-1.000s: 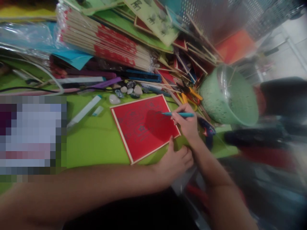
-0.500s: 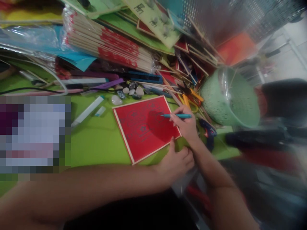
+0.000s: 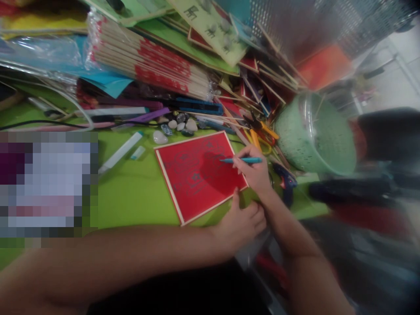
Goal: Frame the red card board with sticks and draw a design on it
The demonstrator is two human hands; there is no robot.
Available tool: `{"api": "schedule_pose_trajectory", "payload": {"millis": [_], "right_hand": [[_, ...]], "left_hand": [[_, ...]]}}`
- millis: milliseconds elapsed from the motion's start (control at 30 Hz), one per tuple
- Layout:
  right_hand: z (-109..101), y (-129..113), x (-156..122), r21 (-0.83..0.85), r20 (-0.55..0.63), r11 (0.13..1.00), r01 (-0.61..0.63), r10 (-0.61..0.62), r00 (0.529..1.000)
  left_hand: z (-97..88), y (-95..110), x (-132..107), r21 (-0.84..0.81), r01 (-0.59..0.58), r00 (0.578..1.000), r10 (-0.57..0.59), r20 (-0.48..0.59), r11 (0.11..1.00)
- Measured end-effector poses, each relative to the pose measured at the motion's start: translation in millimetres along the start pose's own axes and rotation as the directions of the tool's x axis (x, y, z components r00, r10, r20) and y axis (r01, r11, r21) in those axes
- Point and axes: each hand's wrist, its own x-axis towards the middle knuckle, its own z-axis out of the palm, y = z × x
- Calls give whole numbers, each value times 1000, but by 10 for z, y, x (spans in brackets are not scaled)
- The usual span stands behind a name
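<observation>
A red panel with pale wooden strips along its edges lies tilted on the green tabletop. Faint dark line drawings with small flower or star shapes cover its upper and left parts. My right hand pinches a teal pen at the panel's right side; its tip is at or just above the red surface, exact contact cannot be told. My left hand rests by the panel's lower right edge. Its thumb stretches up to that edge, and the other fingers are loosely bent, apart from the thumb, with nothing seen in them.
Behind the panel lie pebbles, a blue cutter and a bundle of wrapped sticks. Orange-handled pliers, a glue gun and a green basket stand right. An uncapped white marker lies left.
The pen tip has shifted very slightly down, with my right hand almost in the same place. My left hand and the panel have not visibly moved.
</observation>
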Motion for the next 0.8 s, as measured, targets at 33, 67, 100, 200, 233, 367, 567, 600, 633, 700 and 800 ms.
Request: {"api": "schedule_pose_trajectory", "payload": {"millis": [33, 67, 100, 200, 233, 367, 567, 600, 633, 700, 800], "right_hand": [[1, 7, -1, 0, -1, 1000, -2, 2, 1000], [3, 15, -1, 2, -6, 1000, -3, 3, 1000], [5, 22, 0, 5, -11, 1000, -5, 5, 1000], [13, 31, 6, 18, -19, 1000, -11, 12, 1000], [13, 27, 8, 18, -16, 1000, -10, 11, 1000], [12, -3, 8, 5, -3, 1000, 7, -7, 1000], [13, -8, 2, 22, -13, 1000, -16, 16, 1000], [12, -8, 4, 22, -9, 1000, -15, 15, 1000], [11, -9, 5, 21, -4, 1000, -11, 11, 1000], [10, -12, 5, 21, -2, 1000, -10, 10, 1000], [10, -8, 1, 27, -20, 999, -24, 25, 999]], "left_hand": [[2, 1, -1, 0, 3, 1000, -3, -3, 1000], [3, 1, -2, -1, 5, 1000, -5, -4, 1000], [3, 2, -3, -2, 5, 1000, -5, -7, 1000], [-1, 0, -2, -6, 3, 1000, -3, -13, 1000], [-3, -1, -1, -7, 4, 1000, -4, -12, 1000], [-4, -4, 6, -17, 4, 1000, -4, 0, 1000], [9, -4, 11, -20, 1, 1000, -1, 5, 1000], [11, -4, 10, -19, 4, 1000, -3, 5, 1000], [12, -3, 9, -18, 6, 1000, -6, 6, 1000], [14, -2, 7, -21, 5, 1000, -5, 15, 1000], [17, -4, 9, -30, -4, 1000, 5, 27, 1000]]}}
